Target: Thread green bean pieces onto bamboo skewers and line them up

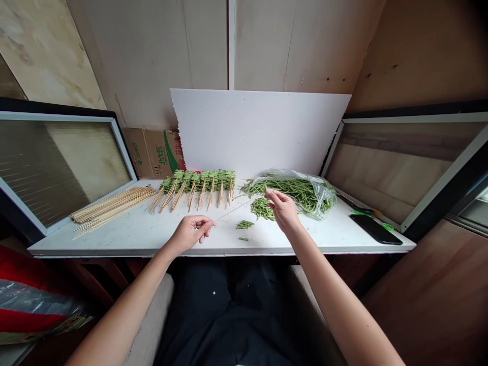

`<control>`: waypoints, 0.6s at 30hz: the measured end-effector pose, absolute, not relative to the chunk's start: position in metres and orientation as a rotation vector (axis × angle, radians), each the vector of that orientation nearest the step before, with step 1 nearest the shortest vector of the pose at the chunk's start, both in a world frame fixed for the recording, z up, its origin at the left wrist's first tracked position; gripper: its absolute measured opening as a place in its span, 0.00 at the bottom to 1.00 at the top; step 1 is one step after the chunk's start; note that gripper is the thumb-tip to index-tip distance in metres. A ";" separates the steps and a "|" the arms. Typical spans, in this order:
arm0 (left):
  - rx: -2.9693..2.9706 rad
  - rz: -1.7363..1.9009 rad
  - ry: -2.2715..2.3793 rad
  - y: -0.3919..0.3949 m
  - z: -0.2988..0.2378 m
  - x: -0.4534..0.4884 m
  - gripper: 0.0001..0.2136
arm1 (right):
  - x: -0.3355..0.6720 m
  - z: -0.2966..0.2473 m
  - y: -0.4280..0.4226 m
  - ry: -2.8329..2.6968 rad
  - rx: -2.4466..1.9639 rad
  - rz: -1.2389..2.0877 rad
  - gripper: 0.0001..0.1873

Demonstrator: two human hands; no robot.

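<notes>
Two bare hands work over one white table (213,244). The left hand (192,234) pinches one thin skewer (234,209) by its near left end, thumb against the curled fingers. The skewer slants from there to the far right, toward the right hand (282,208), so it lies in the gap between the two hands. The right hand's thumb and fingers are drawn narrow near the skewer's far end; whether they grip the skewer, a bit of bean or both is too small to tell.

Between the hands, nearer the table's front edge, lie one single bean piece (243,239) and one short row of bean pieces (245,224). Farther off is one heap of cut beans (261,207), partly hidden by the right hand. Just beyond sits one clear plastic bag (322,195) of long beans (293,189), too tangled to count.

Far left stand about eight bundles of filled skewers (211,179); the leftmost overlap, so the count is unsure. Left of them lies one pile of bare skewers (114,206), too many to count. Behind is one cardboard box (152,152), partly covered by one white board (259,132). On the right lies one black phone (375,229). One red bag (30,290), near left, is cut off by the picture's edge.
</notes>
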State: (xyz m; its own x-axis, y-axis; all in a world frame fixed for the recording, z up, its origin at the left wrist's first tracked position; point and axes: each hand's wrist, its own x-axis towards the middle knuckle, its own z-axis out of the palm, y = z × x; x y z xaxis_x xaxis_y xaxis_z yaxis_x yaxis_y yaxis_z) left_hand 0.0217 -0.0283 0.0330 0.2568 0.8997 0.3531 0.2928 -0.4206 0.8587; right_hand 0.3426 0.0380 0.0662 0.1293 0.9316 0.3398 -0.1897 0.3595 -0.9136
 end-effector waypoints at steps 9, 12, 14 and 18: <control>1.714 1.063 1.046 -0.023 0.024 0.023 0.25 | 0.342 0.061 0.040 -1.271 -0.836 0.794 0.25; 1.670 1.039 1.051 -0.020 0.017 0.023 0.27 | 0.342 0.057 0.042 -1.307 -0.824 0.763 0.24; 1.648 1.018 1.065 -0.017 0.011 0.022 0.27 | 0.341 0.054 0.042 -1.322 -0.812 0.782 0.23; 1.666 1.004 1.101 -0.009 -0.003 0.021 0.27 | 0.336 0.052 0.041 -1.357 -0.796 0.815 0.22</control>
State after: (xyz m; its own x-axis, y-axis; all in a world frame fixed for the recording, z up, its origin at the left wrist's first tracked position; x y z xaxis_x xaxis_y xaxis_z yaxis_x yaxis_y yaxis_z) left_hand 0.0212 -0.0092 -0.0032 0.2820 0.9470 0.1535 0.2397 -0.2245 0.9445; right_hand 0.3359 0.0407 0.0517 0.0425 0.8634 0.5028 -0.0376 0.5043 -0.8627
